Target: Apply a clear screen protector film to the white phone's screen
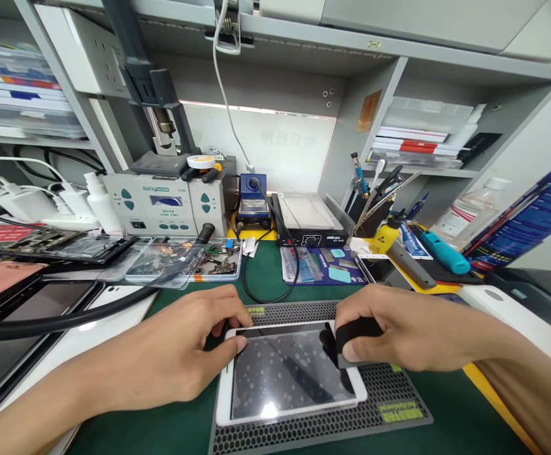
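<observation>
A white-framed tablet lies face up, its dark screen dotted with many pale bubble-like spots. My left hand grips the upper left corner of the tablet, thumb on the front edge and fingers curled over the far side. In my right hand is a black squeegee-like block, pinched between thumb and fingers and pressed at the tablet's right edge. Its lower edge looks grey, and the fingers hide part of it. Beneath the tablet is a grey honeycomb-patterned mat.
A soldering station and a black-fronted hot plate stand behind. Opened devices and parts trays fill the left, crossed by a thick black hose. On the right are a tool holder, a yellow bottle and a teal-handled tool.
</observation>
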Action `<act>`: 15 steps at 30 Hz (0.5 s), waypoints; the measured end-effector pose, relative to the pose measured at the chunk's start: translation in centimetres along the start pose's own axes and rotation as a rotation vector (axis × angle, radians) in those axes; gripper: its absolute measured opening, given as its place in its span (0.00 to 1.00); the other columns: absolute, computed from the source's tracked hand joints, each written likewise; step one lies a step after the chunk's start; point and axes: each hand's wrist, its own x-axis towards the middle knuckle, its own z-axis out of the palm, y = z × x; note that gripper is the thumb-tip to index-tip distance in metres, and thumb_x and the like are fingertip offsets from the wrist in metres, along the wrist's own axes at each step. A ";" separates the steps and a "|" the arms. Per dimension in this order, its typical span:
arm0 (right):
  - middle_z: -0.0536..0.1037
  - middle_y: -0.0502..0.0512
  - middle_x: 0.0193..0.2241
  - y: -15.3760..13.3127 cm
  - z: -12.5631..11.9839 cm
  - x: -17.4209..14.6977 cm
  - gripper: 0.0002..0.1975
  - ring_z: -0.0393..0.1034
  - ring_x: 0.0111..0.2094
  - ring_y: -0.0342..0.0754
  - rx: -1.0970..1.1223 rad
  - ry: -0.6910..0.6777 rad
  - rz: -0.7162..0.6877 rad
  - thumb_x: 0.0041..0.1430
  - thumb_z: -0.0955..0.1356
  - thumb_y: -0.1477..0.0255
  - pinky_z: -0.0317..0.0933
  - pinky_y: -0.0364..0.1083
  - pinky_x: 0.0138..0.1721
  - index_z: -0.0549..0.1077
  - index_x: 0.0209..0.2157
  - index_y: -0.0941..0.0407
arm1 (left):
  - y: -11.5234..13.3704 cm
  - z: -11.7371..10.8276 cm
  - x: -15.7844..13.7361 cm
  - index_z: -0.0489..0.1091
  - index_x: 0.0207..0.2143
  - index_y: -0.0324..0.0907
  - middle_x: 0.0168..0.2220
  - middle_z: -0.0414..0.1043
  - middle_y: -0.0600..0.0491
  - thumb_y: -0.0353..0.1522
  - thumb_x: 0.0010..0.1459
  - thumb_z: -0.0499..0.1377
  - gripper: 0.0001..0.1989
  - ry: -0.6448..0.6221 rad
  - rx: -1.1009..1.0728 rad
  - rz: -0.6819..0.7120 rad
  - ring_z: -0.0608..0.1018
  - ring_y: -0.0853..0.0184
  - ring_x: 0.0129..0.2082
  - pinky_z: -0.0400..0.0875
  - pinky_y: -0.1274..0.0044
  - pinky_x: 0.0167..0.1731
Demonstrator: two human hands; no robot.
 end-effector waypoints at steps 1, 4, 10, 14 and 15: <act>0.78 0.51 0.30 0.0 0.0 0.0 0.10 0.67 0.29 0.47 0.003 -0.013 -0.002 0.59 0.71 0.62 0.54 0.42 0.25 0.80 0.35 0.55 | 0.0 0.0 0.0 0.72 0.40 0.52 0.39 0.71 0.57 0.41 0.69 0.53 0.09 0.001 0.001 0.000 0.74 0.68 0.34 0.66 0.77 0.33; 0.78 0.50 0.29 -0.2 0.1 0.0 0.09 0.67 0.28 0.46 0.016 -0.041 -0.006 0.58 0.71 0.64 0.54 0.42 0.26 0.80 0.34 0.55 | 0.0 0.1 0.0 0.73 0.40 0.50 0.39 0.72 0.56 0.40 0.68 0.55 0.09 0.012 0.002 0.010 0.74 0.68 0.35 0.65 0.76 0.33; 0.77 0.50 0.27 -0.5 0.0 -0.2 0.08 0.66 0.27 0.46 0.050 -0.039 -0.025 0.56 0.72 0.65 0.54 0.42 0.25 0.81 0.34 0.55 | 0.0 0.0 0.0 0.72 0.41 0.51 0.40 0.72 0.56 0.40 0.69 0.54 0.08 0.010 0.002 0.016 0.74 0.67 0.35 0.65 0.76 0.33; 0.77 0.50 0.28 -0.2 -0.1 0.1 0.10 0.67 0.27 0.47 0.091 -0.037 -0.028 0.58 0.71 0.63 0.55 0.42 0.26 0.79 0.34 0.55 | 0.1 -0.1 0.0 0.72 0.41 0.51 0.40 0.72 0.57 0.40 0.69 0.54 0.08 0.005 0.009 0.016 0.74 0.68 0.35 0.65 0.77 0.33; 0.77 0.51 0.29 0.0 -0.1 0.1 0.11 0.67 0.28 0.47 0.096 -0.031 -0.024 0.59 0.71 0.62 0.56 0.42 0.27 0.79 0.34 0.56 | 0.1 -0.1 0.1 0.72 0.41 0.52 0.40 0.72 0.57 0.40 0.69 0.54 0.08 0.005 0.011 0.015 0.74 0.68 0.35 0.65 0.77 0.33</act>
